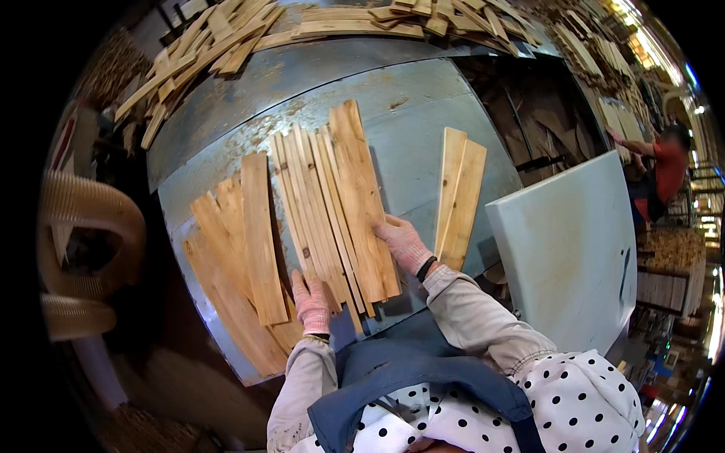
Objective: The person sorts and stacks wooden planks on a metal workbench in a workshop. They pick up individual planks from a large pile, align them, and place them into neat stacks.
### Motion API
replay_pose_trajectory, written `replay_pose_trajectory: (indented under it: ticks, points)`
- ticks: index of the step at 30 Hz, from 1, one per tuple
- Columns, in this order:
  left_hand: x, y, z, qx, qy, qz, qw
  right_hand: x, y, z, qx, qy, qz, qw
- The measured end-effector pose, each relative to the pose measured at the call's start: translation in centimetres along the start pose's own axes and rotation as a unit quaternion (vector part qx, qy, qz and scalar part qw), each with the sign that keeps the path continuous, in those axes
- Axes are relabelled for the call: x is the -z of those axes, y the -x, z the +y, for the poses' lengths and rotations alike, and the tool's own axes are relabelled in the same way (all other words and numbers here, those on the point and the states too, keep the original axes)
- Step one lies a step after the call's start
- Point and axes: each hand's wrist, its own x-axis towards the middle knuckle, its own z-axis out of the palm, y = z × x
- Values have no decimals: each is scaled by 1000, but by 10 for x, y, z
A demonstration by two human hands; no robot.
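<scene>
A row of narrow wooden strips (313, 204), standing close together lengthwise, lies in front of me on the metal table. Against its right side rests a wider wooden board (356, 189). My right hand (405, 243), in a pink glove, grips that board's right edge. My left hand (310, 303), gloved alike, touches the near left side of the strips with its fingers stretched out. Just left of it is a separate flat board (262, 238), lying over other wide boards (226, 291). Parts of the fingers on both hands are hidden.
Two short boards (459, 196) lie at the right of the metal table (411, 98). A pale panel (566, 241) stands beyond them, near a dark opening (529, 113). Loose planks (355, 29) heap along the far side. A ribbed hose (94, 234) is at left; a person in red (667, 174) is far right.
</scene>
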Motion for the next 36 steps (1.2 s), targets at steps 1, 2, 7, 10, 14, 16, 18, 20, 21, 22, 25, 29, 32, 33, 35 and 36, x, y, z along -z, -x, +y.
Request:
replay_pose_trajectory:
  ticks: [1, 2, 7, 10, 14, 16, 18, 20, 21, 22, 25, 29, 32, 33, 35, 36]
  points:
    - [-1, 6, -12, 2, 27, -9, 1000, -15, 1, 0, 22, 6, -16, 1000]
    - [-7, 14, -23, 15, 60, -4, 998, -33, -4, 6, 50, 80, -32, 995]
    - [-13, 37, -27, -7, 63, -23, 998, -119, -25, 3, 32, 80, -184, 979]
    - [8, 30, -42, 2, 73, -23, 997, -83, -54, 3, 200, 172, 58, 963]
    - [4, 12, -55, -49, 77, -54, 994, 46, -60, 31, 54, 361, 197, 910]
    - [1, 0, -58, -35, 87, -77, 993, 75, -49, 64, 3, 326, 185, 927]
    - [14, -11, -71, 23, 119, -97, 988, 42, -33, 88, -159, 188, 126, 961]
    - [10, -15, -60, 24, 64, -96, 993, 33, -25, 101, -207, 96, 104, 968]
    - [9, -19, -50, 20, 37, -98, 994, 38, -25, 106, -180, 79, 103, 975]
    - [11, -22, -46, 12, 13, -102, 995, 33, -18, 96, -181, 47, 91, 978]
    - [13, -28, -36, 24, -57, -107, 992, 28, 1, 75, -31, 327, -31, 944]
    - [12, -31, -30, -6, 7, -118, 993, 59, -3, 85, -105, 188, -17, 976]
    - [18, -28, -33, 45, -9, -107, 993, 59, 5, 63, -162, 86, 8, 983]
    - [17, -27, -27, 64, -14, -112, 991, 64, 9, 60, -177, 54, 34, 982]
    - [15, -29, -14, 70, -12, -104, 992, 91, 1, 76, -163, 97, 72, 979]
    - [16, -27, -15, 36, -40, -84, 995, 92, 1, 76, -153, 97, 77, 980]
